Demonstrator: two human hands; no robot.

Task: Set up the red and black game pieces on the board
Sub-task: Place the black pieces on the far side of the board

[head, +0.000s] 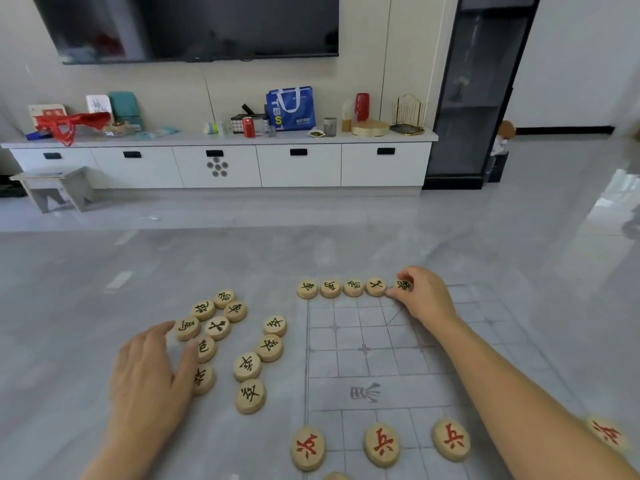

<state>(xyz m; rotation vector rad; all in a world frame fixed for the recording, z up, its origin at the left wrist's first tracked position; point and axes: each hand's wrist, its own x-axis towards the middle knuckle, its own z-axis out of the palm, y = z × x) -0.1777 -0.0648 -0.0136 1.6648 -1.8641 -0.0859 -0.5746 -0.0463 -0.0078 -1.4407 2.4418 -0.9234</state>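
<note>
A clear gridded board [363, 344] lies on the grey floor. Along its far edge stands a row of round wooden pieces with black characters [341, 288]. My right hand [424, 299] pinches one more black piece [404, 285] at the right end of that row. Several loose black pieces [247, 366] lie on the floor left of the board. My left hand [152, 375] rests flat beside them, its fingers touching the nearest two. Red pieces [382, 444] stand in a row on the board's near side.
A long white cabinet [221, 164] with bags, cans and cups on top runs along the far wall under a dark TV [194, 26]. A small grey stool [55, 188] stands at the left, a black glass cabinet [481, 91] at the right.
</note>
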